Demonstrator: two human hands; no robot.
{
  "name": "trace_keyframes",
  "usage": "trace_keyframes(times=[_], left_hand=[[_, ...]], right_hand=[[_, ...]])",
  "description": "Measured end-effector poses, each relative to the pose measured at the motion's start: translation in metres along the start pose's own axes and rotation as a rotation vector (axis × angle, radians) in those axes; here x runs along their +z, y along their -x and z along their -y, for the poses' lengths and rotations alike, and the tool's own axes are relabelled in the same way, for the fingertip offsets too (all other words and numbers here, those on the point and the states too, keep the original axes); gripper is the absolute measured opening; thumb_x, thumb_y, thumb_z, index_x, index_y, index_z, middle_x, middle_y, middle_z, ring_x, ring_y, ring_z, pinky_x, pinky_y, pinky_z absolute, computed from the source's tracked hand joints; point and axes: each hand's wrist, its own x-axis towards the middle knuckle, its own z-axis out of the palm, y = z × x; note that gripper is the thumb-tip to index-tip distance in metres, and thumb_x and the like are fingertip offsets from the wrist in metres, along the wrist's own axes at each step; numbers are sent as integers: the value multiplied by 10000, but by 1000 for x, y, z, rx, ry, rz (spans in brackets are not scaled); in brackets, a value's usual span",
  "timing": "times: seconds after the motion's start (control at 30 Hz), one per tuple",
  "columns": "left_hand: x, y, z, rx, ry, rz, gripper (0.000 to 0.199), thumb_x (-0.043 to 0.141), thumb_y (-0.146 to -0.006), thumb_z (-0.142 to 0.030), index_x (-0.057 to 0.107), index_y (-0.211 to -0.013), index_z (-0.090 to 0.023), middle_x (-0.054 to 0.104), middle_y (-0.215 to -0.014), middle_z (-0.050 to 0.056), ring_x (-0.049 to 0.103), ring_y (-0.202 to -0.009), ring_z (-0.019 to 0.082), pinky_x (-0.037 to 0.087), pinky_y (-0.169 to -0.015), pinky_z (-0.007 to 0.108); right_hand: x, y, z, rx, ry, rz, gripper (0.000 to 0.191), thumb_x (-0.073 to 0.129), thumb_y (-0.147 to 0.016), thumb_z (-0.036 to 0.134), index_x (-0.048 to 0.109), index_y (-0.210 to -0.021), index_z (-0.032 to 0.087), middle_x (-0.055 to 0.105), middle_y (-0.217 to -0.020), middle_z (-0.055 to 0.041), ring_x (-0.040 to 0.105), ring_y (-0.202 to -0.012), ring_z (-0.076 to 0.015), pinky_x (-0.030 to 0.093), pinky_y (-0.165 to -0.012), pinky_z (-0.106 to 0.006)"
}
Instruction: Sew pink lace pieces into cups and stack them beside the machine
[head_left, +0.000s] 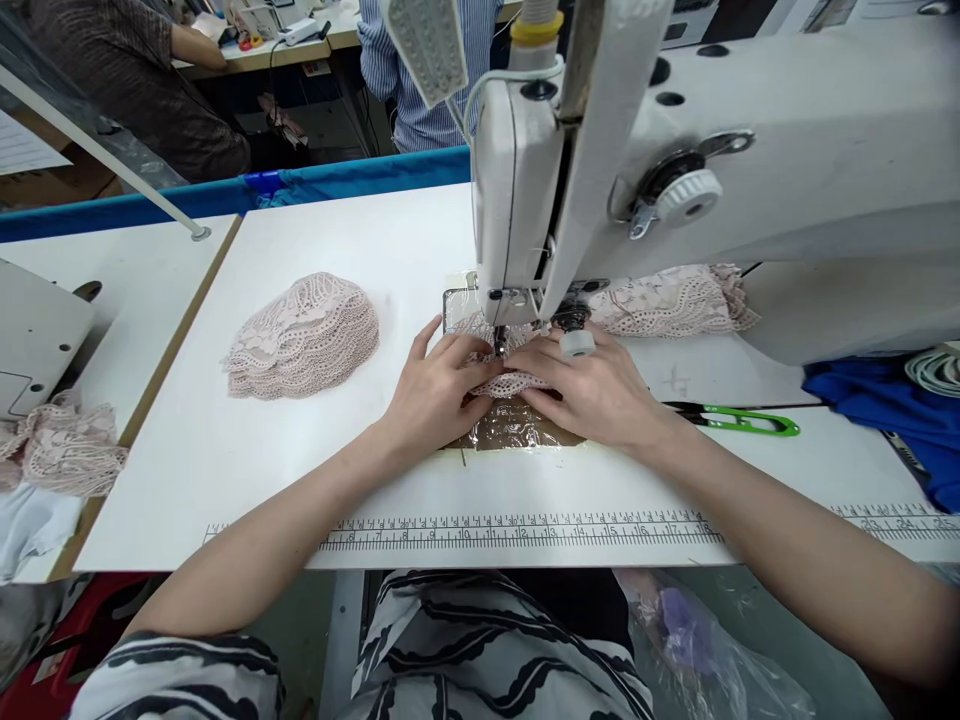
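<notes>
A pale pink lace piece [517, 384] lies under the needle and presser foot [499, 340] of a white sewing machine [517, 190]. My left hand [442, 385] grips its left edge, thumb and fingers closed on the lace. From the other side my right hand [581, 385] presses and pinches the same piece, its fingertips close to the foot. Brown tape [517, 430] covers the table just in front of the lace. Part of the lace is hidden by my fingers and the machine head.
A stack of pink lace pieces [304, 340] lies to the left, more lace [667, 300] behind the needle. Green thread snips [742, 420] and blue cloth [877, 410] are at right. A printed ruler [525, 532] runs along the front edge. Two people [427, 80] are beyond the table.
</notes>
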Motion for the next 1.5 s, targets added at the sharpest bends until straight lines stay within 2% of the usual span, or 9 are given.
trace_keyframes(times=[0.13,0.23,0.47,0.6,0.8,0.97,1.27,1.37,1.5], left_hand=[[-6,-7,4,-154,295,75,210,538,-954,-228,740,-1010,-210,672,-1131,63,597,-1098,238,449,-1059,502],[-9,-11,7,-255,439,111,288,457,-1006,-292,738,-982,-230,674,-1127,39,582,-1107,229,433,-1057,478],[-13,-9,3,-257,405,73,274,473,-999,-305,736,-969,-237,681,-1137,29,582,-1096,223,422,-1025,453],[-25,-7,-3,-222,117,-17,192,570,-948,-263,750,-1015,-251,724,-1116,19,581,-1059,256,427,-966,467],[-41,-14,-8,-261,210,66,303,500,-921,-99,726,-1083,-220,729,-992,18,661,-831,165,525,-779,306],[-28,-23,-3,-177,256,139,166,613,-869,-157,710,-1002,-179,662,-1031,61,626,-796,164,524,-689,293],[4,-27,-6,-207,142,14,98,720,-829,-196,654,-891,-159,626,-861,32,599,-806,198,489,-684,313],[3,-26,-6,-188,219,-9,73,658,-878,-218,648,-833,-161,607,-807,26,583,-746,176,468,-648,294],[-11,-25,-4,-139,371,80,148,552,-934,-216,673,-859,-179,628,-856,35,591,-733,160,475,-648,289]], right_hand=[[5,-1,3,170,-96,-56,253,529,-969,235,773,-1024,193,739,-757,-43,650,-721,-211,479,-784,-349],[5,-3,4,301,-175,-32,217,586,-950,269,779,-1015,192,755,-823,-57,673,-760,-234,487,-734,-352],[-2,-6,9,432,-440,-72,175,627,-916,265,784,-978,218,757,-856,-27,692,-788,-214,507,-708,-322],[1,-4,10,377,-412,-195,207,601,-914,224,791,-986,182,754,-848,-60,698,-806,-231,534,-761,-357],[5,-3,8,348,-335,-243,243,569,-951,262,792,-984,171,751,-832,-77,694,-784,-232,553,-743,-368],[6,-4,8,359,-274,-227,256,543,-962,276,787,-993,208,748,-830,-60,674,-768,-220,533,-713,-358],[9,-5,7,321,-181,-227,250,551,-944,245,793,-994,212,722,-766,-37,634,-687,-188,434,-596,-311],[9,-5,6,330,-169,-215,234,562,-934,244,789,-980,208,716,-756,-35,623,-672,-180,416,-584,-303],[9,-6,6,343,-184,-196,230,563,-930,248,786,-977,221,721,-754,-23,613,-652,-173,412,-578,-298]])
